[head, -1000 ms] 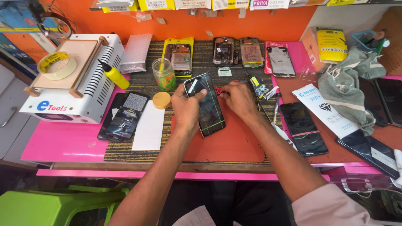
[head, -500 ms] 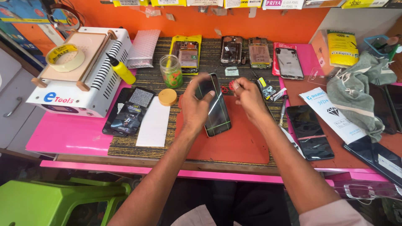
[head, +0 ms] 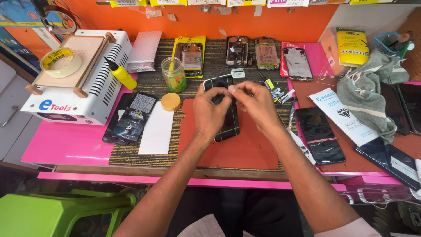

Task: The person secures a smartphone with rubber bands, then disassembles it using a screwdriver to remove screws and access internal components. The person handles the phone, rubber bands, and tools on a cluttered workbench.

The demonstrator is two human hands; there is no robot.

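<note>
We lose the middle of the dark phone (head: 228, 127) under the left hand (head: 210, 112), and the right hand (head: 256, 105) hides whatever its pinched fingertips grip, too small for us to tell. At the right edge of the frame, the black panel (head: 412, 105) is cut off. The grey cloth (head: 366, 94) covers the surface beneath it.

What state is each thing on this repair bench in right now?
Black phone: screen dark, flat on the red mat.
Left hand: resting on the phone.
Right hand: fingertips pinched at its top.
Glass jar: open, upright.
Orange lid: off, beside it.
Yellow bottle: capped, tilted.
</note>
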